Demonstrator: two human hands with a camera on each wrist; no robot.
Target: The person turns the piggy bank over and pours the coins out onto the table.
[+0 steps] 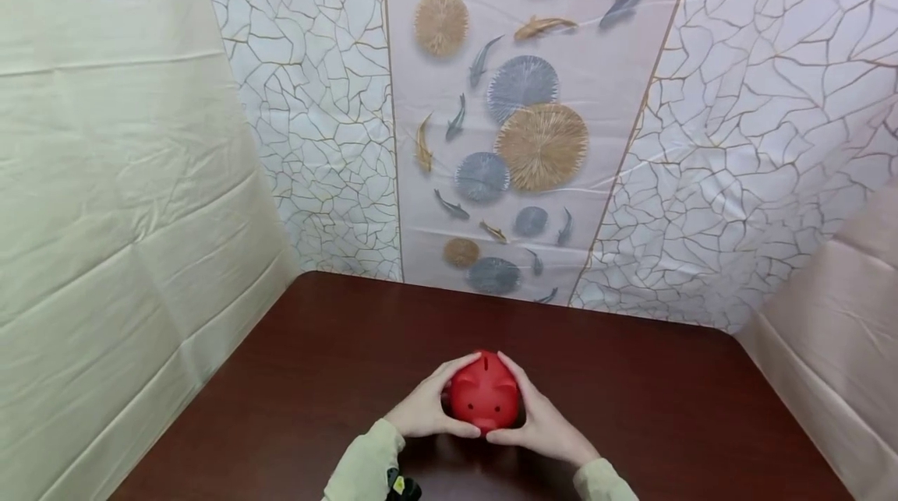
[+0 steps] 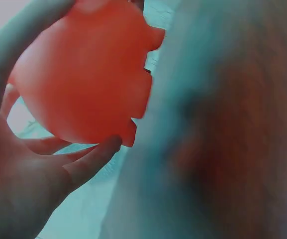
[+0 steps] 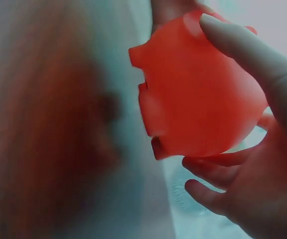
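A red piggy bank [image 1: 484, 392] with a coin slot on top, two ears and small dark eyes faces me at the table's middle. My left hand [image 1: 426, 406] cups its left side, thumb low by the snout and fingers up toward the top. On the opposite side my right hand [image 1: 549, 425] grips it in the same way, its thumb tip close to the left one. In the left wrist view the stubby feet of the piggy bank [image 2: 83, 74] point at the tabletop. The right wrist view shows the fingers [image 3: 215, 172] under its smooth round side.
The dark brown table [image 1: 351, 345] reaches back to a patterned cloth [image 1: 323, 111] with fish and round motifs. Pale cloth walls [image 1: 105, 174] stand at the left and right. A dark strap piece [image 1: 403, 484] shows at the left sleeve [image 1: 368, 458].
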